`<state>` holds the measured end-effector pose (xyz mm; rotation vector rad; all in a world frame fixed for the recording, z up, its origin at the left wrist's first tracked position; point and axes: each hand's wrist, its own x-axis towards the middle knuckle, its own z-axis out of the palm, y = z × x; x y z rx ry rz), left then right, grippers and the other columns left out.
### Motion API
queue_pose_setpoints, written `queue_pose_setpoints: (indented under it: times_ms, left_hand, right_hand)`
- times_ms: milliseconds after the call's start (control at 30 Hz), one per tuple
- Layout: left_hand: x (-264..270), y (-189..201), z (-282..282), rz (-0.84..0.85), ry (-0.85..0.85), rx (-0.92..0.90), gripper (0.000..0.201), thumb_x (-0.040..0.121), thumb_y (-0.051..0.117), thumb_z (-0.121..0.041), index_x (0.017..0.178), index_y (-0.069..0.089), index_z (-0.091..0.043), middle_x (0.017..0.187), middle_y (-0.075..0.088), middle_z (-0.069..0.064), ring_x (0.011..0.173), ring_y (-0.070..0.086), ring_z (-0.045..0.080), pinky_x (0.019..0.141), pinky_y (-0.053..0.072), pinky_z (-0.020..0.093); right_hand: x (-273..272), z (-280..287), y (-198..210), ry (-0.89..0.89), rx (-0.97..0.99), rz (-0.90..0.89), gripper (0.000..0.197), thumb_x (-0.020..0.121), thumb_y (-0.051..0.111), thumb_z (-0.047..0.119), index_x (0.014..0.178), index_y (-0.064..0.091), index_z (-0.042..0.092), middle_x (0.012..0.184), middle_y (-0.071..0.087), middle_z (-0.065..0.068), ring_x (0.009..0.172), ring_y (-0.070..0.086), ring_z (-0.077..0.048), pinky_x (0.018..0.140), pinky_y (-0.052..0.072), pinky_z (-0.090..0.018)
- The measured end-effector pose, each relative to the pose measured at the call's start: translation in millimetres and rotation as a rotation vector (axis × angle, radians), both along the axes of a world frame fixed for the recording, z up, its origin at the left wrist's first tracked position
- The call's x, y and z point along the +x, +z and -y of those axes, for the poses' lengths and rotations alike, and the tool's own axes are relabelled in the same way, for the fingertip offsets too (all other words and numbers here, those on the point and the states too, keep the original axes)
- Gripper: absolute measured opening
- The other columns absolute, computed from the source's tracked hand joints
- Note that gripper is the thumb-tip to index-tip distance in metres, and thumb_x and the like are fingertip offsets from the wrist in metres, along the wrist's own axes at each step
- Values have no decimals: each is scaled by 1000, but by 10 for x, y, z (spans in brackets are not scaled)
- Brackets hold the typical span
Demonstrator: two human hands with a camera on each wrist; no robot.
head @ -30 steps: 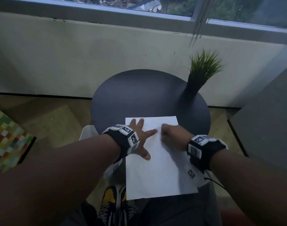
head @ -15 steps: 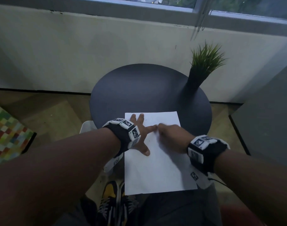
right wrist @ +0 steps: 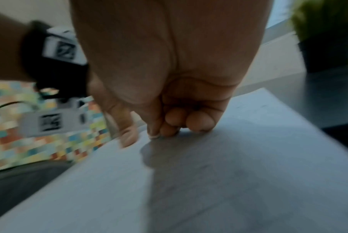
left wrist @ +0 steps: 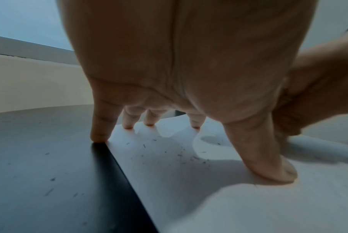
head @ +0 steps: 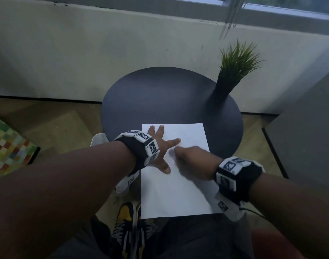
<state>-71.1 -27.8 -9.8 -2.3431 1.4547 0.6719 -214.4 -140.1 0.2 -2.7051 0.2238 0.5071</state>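
**Layout, left to right.** A multicoloured rug (head: 8, 146) lies on the floor at far left. The left hand (head: 160, 146) is released and spread flat, fingertips and thumb pressing the far-left corner of the paper sheet (head: 178, 193). The little finger sits at the sheet's left edge. The sheet lies on the round dark bench (head: 160, 94), and its near part overhangs the bench edge above the person's lap. Small dark specks (left wrist: 181, 154) lie on it under the left palm. The right hand (head: 193, 161) is clenched, curled fingertips touching the sheet just beside the left index finger. Nothing is visible inside the fist. A potted plant (head: 236, 60) stands at the bench's right rim, well apart.

**Hazards.**
- If the left hand eases its pressure, a stroke by the right hand is likely to drag the sheet.
- A stroke driven toward the left index finger may buckle the paper between the two hands.
- Load on the overhanging part may bend or crease it, since nothing supports it there.

**Change from one second earlier.** The right hand has shifted leftward and now sits close under the left index fingertip. The left hand keeps the same spread position.
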Motion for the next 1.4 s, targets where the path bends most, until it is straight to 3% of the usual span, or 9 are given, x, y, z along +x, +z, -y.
queue_pose_setpoints:
  times_ms: [133, 333, 500, 667, 833, 1000, 1233, 1300, 1400]
  left_hand:
    - [-6, -4, -6, 0, 16, -1, 119, 66, 73, -79, 153, -5, -58, 168, -10, 15, 152, -4, 48, 115, 27, 65]
    - [-12, 28, 5, 5, 7, 10, 118, 66, 73, -78, 153, -4, -57, 168, -9, 15, 152, -3, 49, 112, 27, 66]
    - [-17, 27, -1, 3, 12, 5, 118, 67, 73, -78, 153, -5, -57, 168, -8, 14, 152, -2, 46, 113, 28, 64]
    - [-17, 42, -15, 27, -10, 3, 116, 67, 72, -79, 154, -2, -56, 167, -5, 15, 151, 3, 48, 111, 28, 65]
    - [11, 54, 5, 95, -73, -20, 116, 63, 64, -88, 154, 0, -55, 167, 0, 13, 153, -3, 41, 115, 19, 67]
    - [-61, 50, -10, -17, 27, -60, 107, 69, 49, -93, 156, 3, -51, 170, -11, 1, 156, -5, 32, 116, 23, 64]
    - [-147, 7, -1, 29, -8, -137, 107, 63, 62, -89, 150, 21, -41, 164, 9, 11, 147, 16, 41, 105, 39, 62]
    - [-132, 1, 10, 21, -13, -121, 110, 64, 63, -89, 152, 13, -47, 166, 4, 10, 149, 12, 42, 107, 37, 64]
    - [-119, 2, 24, 2, -1, -77, 113, 66, 62, -89, 151, -7, -60, 169, -15, 4, 153, -2, 44, 112, 31, 66]
  right_hand:
    - [133, 456, -2, -291, -124, 42, 7, 92, 41, 24, 86, 39, 20, 76, 54, -4, 76, 57, -34, 67, 48, -37]
    - [-35, -10, 40, 93, -2, -37, 20, 93, 46, 18, 89, 31, 31, 78, 55, 3, 69, 53, -21, 60, 44, -29]
    - [109, 439, 3, -300, -115, 54, 7, 93, 40, 21, 88, 39, 16, 76, 55, -5, 73, 59, -34, 57, 43, -33]
    - [-11, 5, -14, 39, -17, -7, 10, 92, 45, 22, 93, 36, 26, 83, 59, -3, 73, 57, -27, 65, 50, -35]
    - [92, 532, -26, -331, -35, 56, 6, 94, 50, 23, 93, 50, 17, 86, 62, -7, 76, 58, -27, 65, 46, -34]
    - [132, 543, -41, -372, -62, 71, 10, 96, 49, 21, 100, 52, 12, 95, 66, -15, 85, 59, -34, 75, 49, -39]
    - [-53, -28, 107, -4, -78, -30, 10, 95, 44, 25, 88, 36, 23, 83, 59, -3, 75, 54, -28, 63, 44, -35]
    - [-72, -7, 137, 45, -65, -48, 11, 94, 47, 23, 89, 37, 26, 88, 63, -5, 77, 57, -27, 65, 47, -34]
    - [40, 345, 89, -216, -112, 27, 13, 98, 41, 28, 90, 44, 18, 90, 66, -10, 76, 59, -32, 70, 51, -36]
